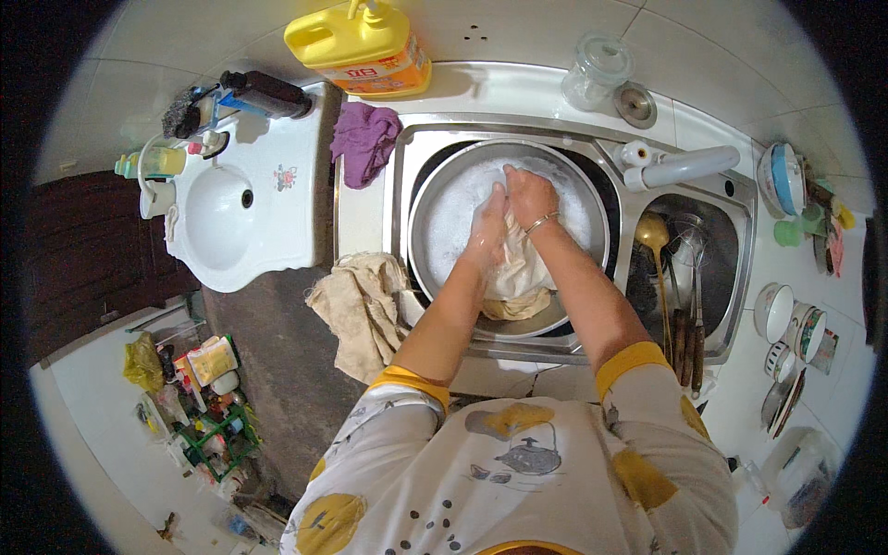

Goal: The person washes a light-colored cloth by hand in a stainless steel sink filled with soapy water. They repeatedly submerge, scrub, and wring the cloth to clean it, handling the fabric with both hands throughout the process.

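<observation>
A large round metal basin (pixel 599 217) of white, sudsy water sits in the left bowl of the steel sink. Inside it, a wet cream-coloured cloth (pixel 520 268) is bunched up, its lower end hanging over the basin's near side. My left hand (pixel 488 227) closes on the cloth from the left. My right hand (pixel 534 199), with a bracelet at the wrist, is closed round the cloth's upper part, right against the left hand. Some fingertips are hidden in the folds.
A beige cloth (pixel 356 310) drapes the counter left of the sink, a purple cloth (pixel 363 141) behind it. A yellow detergent jug (pixel 365 55) and a glass jar (pixel 597 69) stand at the back. The right bowl holds a ladle (pixel 652 231) and other utensils beneath the grey faucet (pixel 684 169).
</observation>
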Available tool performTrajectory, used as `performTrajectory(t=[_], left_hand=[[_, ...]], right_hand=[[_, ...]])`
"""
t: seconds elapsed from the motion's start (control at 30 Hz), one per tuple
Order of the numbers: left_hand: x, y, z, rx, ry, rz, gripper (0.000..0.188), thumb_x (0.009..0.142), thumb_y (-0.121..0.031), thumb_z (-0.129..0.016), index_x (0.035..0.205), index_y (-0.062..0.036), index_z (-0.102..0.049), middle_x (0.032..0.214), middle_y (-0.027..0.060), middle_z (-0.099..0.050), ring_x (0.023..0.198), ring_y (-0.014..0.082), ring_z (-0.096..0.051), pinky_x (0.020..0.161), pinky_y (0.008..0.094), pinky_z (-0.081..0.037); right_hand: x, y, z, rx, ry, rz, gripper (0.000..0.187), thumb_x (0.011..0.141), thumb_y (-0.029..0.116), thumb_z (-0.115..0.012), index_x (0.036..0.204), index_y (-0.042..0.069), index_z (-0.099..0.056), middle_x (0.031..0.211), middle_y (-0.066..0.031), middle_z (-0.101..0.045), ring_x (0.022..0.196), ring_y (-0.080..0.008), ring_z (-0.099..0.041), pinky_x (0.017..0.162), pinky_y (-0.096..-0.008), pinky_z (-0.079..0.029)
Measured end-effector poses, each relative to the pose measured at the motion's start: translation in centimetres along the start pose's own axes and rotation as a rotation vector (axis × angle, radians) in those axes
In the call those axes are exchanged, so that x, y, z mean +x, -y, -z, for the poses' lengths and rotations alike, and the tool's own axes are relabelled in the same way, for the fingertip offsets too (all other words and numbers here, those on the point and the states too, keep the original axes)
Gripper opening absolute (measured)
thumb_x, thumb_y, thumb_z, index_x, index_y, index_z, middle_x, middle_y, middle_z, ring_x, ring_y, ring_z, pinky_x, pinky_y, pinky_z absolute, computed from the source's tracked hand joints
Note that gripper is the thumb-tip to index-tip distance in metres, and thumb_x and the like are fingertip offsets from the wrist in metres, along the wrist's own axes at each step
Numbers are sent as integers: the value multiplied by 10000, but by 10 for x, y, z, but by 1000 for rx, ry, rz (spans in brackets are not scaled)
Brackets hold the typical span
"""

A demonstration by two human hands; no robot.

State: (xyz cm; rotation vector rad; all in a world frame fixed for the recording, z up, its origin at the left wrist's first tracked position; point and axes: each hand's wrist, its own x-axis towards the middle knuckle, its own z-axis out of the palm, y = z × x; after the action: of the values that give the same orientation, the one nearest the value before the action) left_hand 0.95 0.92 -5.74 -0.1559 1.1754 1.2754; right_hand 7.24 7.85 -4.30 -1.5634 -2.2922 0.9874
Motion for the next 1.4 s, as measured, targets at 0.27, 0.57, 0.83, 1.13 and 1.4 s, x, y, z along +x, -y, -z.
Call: performTrajectory(t=[0.27,0.57,0.83,1.13,1.4], left_hand=[[-17,-10,0,-257,-7,-8,347,869,-382,-440,985,-69,-533,861,90,-564,748,204,-556,693,293,-465],[-12,-16,18,-383,122,87,488,879,-486,-286,957,-60,-513,936,116,-551,920,255,-514,893,359,-377],[43,-1,86,995,-331,-497,448,798,-341,-490,952,77,-537,887,210,-580,825,333,-555,752,381,-434],[60,1,86,321,-30,-155,214,783,-246,-475,880,-58,-512,830,136,-534,733,246,-530,663,354,-439],[-4,-15,11,-178,236,185,355,874,-347,-393,1052,-61,-505,1050,90,-540,1008,173,-464,909,327,-351]], right_hand=[[-18,9,-21,64,-39,119,286,817,323,-469,746,77,-595,715,-153,-600,665,-333,-582,601,-434,-460],[-13,9,-35,-188,-13,232,312,841,310,-423,698,83,-583,644,-147,-581,585,-296,-586,530,-423,-454],[-13,-61,-85,71,-266,-188,422,688,366,-641,838,-23,-581,903,-224,-574,872,-347,-546,774,-377,-428],[-26,-7,-71,397,-214,210,163,707,180,-580,783,35,-581,731,-245,-566,694,-387,-565,620,-415,-463],[-17,13,-13,116,-47,-4,248,782,297,-519,853,75,-605,745,-182,-589,666,-319,-584,602,-399,-467]])
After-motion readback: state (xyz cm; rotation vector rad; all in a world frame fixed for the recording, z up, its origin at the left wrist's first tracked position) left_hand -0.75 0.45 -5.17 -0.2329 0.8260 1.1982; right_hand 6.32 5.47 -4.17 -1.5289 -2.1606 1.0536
